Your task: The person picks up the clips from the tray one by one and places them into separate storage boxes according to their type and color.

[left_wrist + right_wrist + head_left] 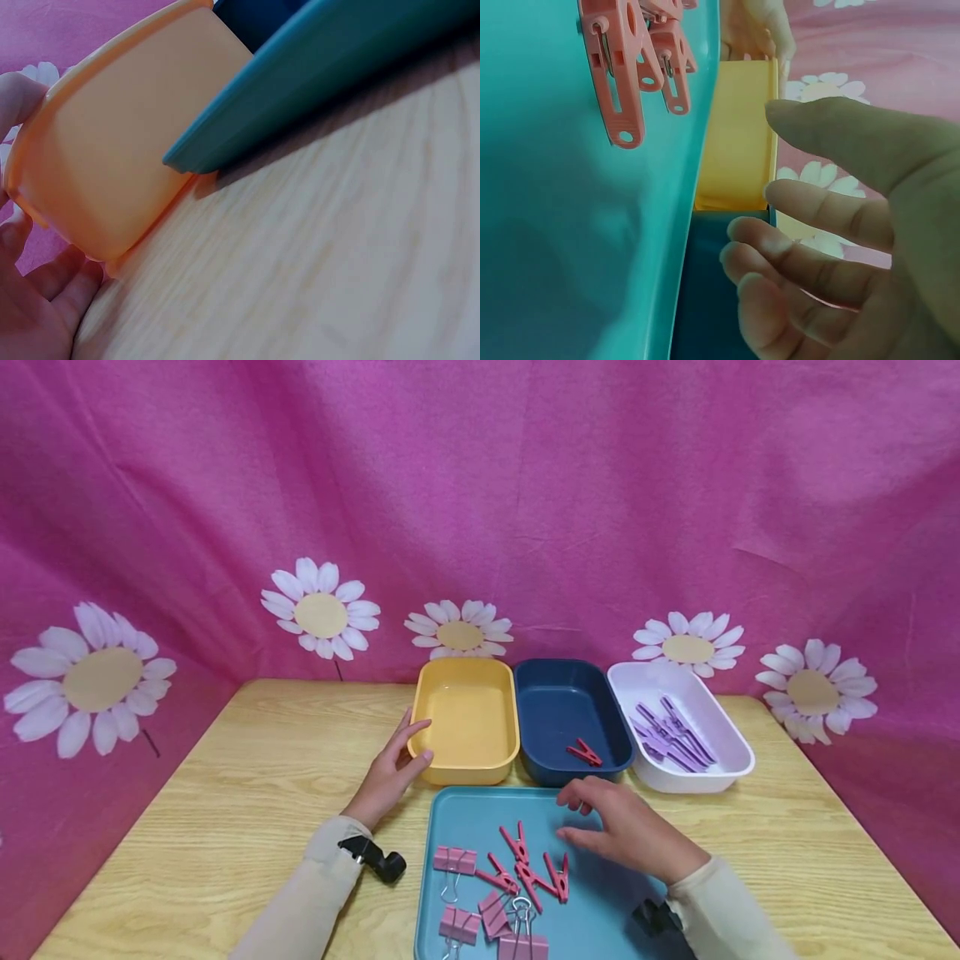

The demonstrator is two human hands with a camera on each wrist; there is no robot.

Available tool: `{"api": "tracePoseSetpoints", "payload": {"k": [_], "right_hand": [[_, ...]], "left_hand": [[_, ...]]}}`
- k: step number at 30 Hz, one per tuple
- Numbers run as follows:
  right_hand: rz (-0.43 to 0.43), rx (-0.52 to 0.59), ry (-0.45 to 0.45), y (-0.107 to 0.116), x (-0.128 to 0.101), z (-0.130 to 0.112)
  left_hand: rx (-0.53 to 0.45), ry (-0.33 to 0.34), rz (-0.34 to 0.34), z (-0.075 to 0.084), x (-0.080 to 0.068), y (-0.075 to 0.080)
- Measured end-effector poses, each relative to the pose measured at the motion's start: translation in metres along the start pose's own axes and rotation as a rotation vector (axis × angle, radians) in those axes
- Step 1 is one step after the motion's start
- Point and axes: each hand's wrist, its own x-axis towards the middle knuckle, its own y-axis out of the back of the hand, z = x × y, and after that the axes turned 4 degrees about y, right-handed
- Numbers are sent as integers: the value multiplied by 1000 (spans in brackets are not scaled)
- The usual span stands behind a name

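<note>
Left grip (pixel 386 777) is clasped on the near left corner of the yellow bin (pixel 465 710); right grip (pixel 626 828), fingers loosely bent around nothing, hangs over the far right part of the tray (pixel 600 893). Four red clothespins (pixel 521 853) lie around the tray's middle, pink binder clips (pixel 460 925) nearer its left edge. Along the far edge of the counter (pixel 300 735), right of the yellow bin, stand a navy bin (pixel 558 706) with one red clothespin (pixel 587 753) and a pale bin (pixel 720 718) with purple pieces (pixel 687 729).
</note>
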Motion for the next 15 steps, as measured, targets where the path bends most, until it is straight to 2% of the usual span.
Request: {"api": "tracePoseSetpoints", "payload": {"k": [7, 15], "right_hand": [[-60, 15, -11, -1, 0, -1], [-128, -20, 0, -6, 1, -3]], "left_hand": [[-18, -20, 27, -26, 12, -1], [-25, -45, 27, -33, 14, -2]]}}
